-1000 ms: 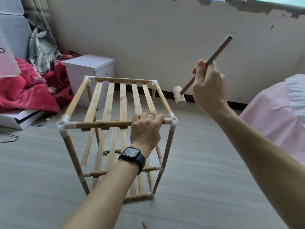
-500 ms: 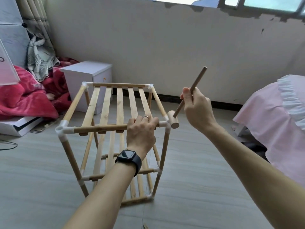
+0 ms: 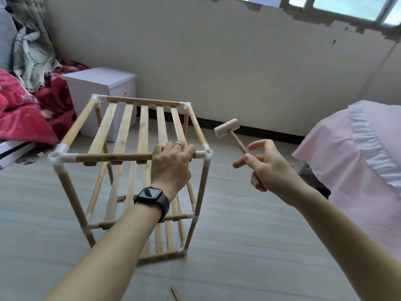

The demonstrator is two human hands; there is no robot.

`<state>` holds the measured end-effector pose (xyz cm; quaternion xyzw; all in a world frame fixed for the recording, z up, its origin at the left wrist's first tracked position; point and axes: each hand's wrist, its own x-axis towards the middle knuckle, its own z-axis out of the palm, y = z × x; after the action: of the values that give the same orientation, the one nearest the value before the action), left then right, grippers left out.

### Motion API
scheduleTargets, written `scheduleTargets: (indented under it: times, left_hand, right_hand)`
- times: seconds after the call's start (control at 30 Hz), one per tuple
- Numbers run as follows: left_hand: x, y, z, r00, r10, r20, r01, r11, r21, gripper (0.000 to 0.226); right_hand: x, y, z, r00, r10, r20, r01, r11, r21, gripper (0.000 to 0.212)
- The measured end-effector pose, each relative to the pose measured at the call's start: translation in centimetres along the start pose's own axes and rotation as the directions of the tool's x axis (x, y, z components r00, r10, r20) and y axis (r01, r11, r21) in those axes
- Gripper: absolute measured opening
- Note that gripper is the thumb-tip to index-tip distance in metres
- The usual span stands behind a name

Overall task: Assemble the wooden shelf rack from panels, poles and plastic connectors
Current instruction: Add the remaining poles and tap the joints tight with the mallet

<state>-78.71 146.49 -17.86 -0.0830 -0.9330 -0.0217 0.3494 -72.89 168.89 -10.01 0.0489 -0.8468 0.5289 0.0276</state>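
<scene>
While the shelf rack point(image 3: 143, 127) stands upright on the floor at centre frame, with three slatted tiers joined, the step in hand appears to be seating the joints by tapping.

- Left hand point(image 3: 171, 161): fingers curled over the top front pole point(image 3: 112, 157), steadying the frame.
- Right hand point(image 3: 271, 170): thumb and lower fingers grip the handle of a small wooden mallet point(image 3: 226, 128), upper fingers loosely spread. The mallet head is raised at 2 o'clock from the near-right connector point(image 3: 207, 154), clear of it.
- Next move, by judgement: a short downward strike square on that connector, with the rack held firm against tipping.
- Containers: white cabinet point(image 3: 102, 83), at 11 o'clock from the rack, closed, contents not visible.
</scene>
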Motion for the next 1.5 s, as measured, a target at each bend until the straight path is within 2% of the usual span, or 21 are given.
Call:
scheduleTargets:
  times: [0.1, 0.17, 0.27, 0.3, 0.37, 0.4, 0.47, 0.53, 0.63, 0.7, 0.77, 0.87, 0.93, 1.0, 1.03, 1.1, 1.17, 1.23, 1.33, 1.43, 1.5]
  left_hand:
    - [0.0, 0.1, 0.2, 1.000, 0.000, -0.011, 0.000, 1.000, -0.001, 0.017]
    - [-0.1, 0.1, 0.3, 1.000, 0.000, -0.023, 0.000, 1.000, -0.006, 0.016]
    - [0.0, -0.1, 0.4, 0.999, 0.003, -0.035, -0.003, 1.000, -0.002, 0.016]
    - [0.0, -0.1, 0.4, 0.999, 0.005, -0.032, -0.005, 1.000, -0.004, 0.016]
    - [0.0, 0.0, 0.5, 1.000, 0.008, -0.029, -0.008, 1.000, -0.002, 0.016]
    - [0.0, 0.0, 0.5, 0.999, 0.008, -0.032, -0.008, 1.000, 0.001, 0.016]
    - [0.0, 0.0, 0.6, 0.999, 0.009, -0.040, -0.009, 1.000, 0.010, 0.015]
    - [0.0, -0.1, 0.6, 0.999, 0.012, -0.044, -0.011, 1.000, 0.019, 0.014]
    - [0.0, -0.1, 0.7, 0.999, 0.011, -0.032, -0.010, 1.000, 0.021, 0.016]
    - [0.0, 0.0, 0.6, 1.000, 0.012, -0.028, -0.011, 1.000, 0.021, 0.016]
    - [0.0, -0.1, 0.6, 1.000, 0.013, -0.025, -0.013, 1.000, 0.021, 0.016]
    - [0.0, -0.1, 0.5, 1.000, 0.011, -0.012, -0.011, 1.000, 0.002, 0.016]
    - [0.0, 0.1, 0.4, 1.000, 0.006, -0.003, -0.006, 1.000, -0.015, 0.016]
    - [0.0, 0.1, 0.5, 1.000, 0.004, 0.016, -0.004, 1.000, -0.021, 0.017]
    - [0.0, 0.1, 0.5, 0.999, 0.004, 0.032, -0.003, 1.000, -0.026, 0.019]
    - [0.2, 0.1, 0.3, 0.998, -0.008, 0.068, 0.012, 0.998, -0.062, 0.022]
    - [0.5, 0.1, 0.0, 0.992, -0.023, 0.121, 0.037, 0.993, -0.114, 0.030]
    - [0.8, -0.2, -0.4, 0.982, -0.022, 0.185, 0.052, 0.986, -0.157, 0.058]
    - [1.0, -2.6, -1.1, 0.971, -0.011, 0.240, 0.079, 0.959, -0.273, 0.082]
    - [1.1, -7.2, -1.9, 0.945, -0.061, 0.321, 0.201, 0.884, -0.421, 0.064]
    - [1.7, -10.5, -3.0, 0.901, -0.084, 0.425, 0.328, 0.773, -0.543, 0.051]
  right_hand:
    - [-0.2, 0.7, 0.0, 0.986, -0.165, -0.022, 0.143, 0.908, -0.395, 0.019]
    - [-0.4, 0.8, 0.4, 0.937, -0.336, -0.098, 0.249, 0.838, -0.486, 0.021]
    - [-0.4, 0.5, 0.5, 0.785, -0.586, -0.199, 0.405, 0.730, -0.550, 0.026]
    - [-0.3, 0.4, 0.4, 0.802, -0.583, -0.133, 0.405, 0.693, -0.596, 0.027]
    - [-0.2, 0.4, 0.2, 0.900, -0.431, 0.059, 0.319, 0.561, -0.764, 0.030]
    - [-0.1, 0.5, 0.0, 0.913, -0.403, 0.064, 0.292, 0.536, -0.792, 0.031]
    - [-0.4, 0.2, 0.0, 0.857, -0.509, -0.078, 0.324, 0.650, -0.687, 0.031]
    - [-0.7, 0.2, 0.2, 0.801, -0.574, -0.167, 0.359, 0.685, -0.634, 0.032]
    - [-0.7, 0.7, 0.7, 0.908, -0.412, 0.071, 0.334, 0.612, -0.717, 0.027]
    - [-0.5, 0.6, 0.7, 0.895, -0.443, -0.041, 0.315, 0.696, -0.645, 0.026]
    - [-0.5, 0.5, 0.6, 0.822, -0.541, -0.178, 0.339, 0.716, -0.611, 0.030]
    - [-0.8, 1.0, 1.1, 0.892, -0.449, 0.052, 0.347, 0.608, -0.714, 0.030]
    - [-0.8, 1.3, 0.9, 0.894, -0.445, -0.051, 0.298, 0.675, -0.676, 0.032]
    - [-0.9, 1.3, 0.8, 0.814, -0.538, -0.220, 0.315, 0.726, -0.611, 0.035]
    - [-1.0, 1.3, 0.9, 0.817, -0.539, -0.206, 0.317, 0.717, -0.621, 0.036]
    - [-1.2, 1.9, 1.4, 0.895, -0.446, -0.025, 0.311, 0.662, -0.681, 0.035]
    - [-1.3, 2.3, 1.4, 0.933, -0.359, 0.011, 0.281, 0.712, -0.643, 0.032]
    - [-1.1, 2.2, 1.0, 0.929, -0.355, -0.101, 0.248, 0.804, -0.540, 0.031]
    - [-0.7, 2.4, 0.9, 0.956, -0.229, -0.185, 0.184, 0.956, -0.229, 0.033]
    - [-0.3, 2.3, 1.3, 0.989, -0.068, -0.132, 0.085, 0.988, 0.129, 0.022]
    - [0.0, 1.9, 1.5, 0.995, -0.034, -0.092, 0.057, 0.963, 0.264, 0.018]
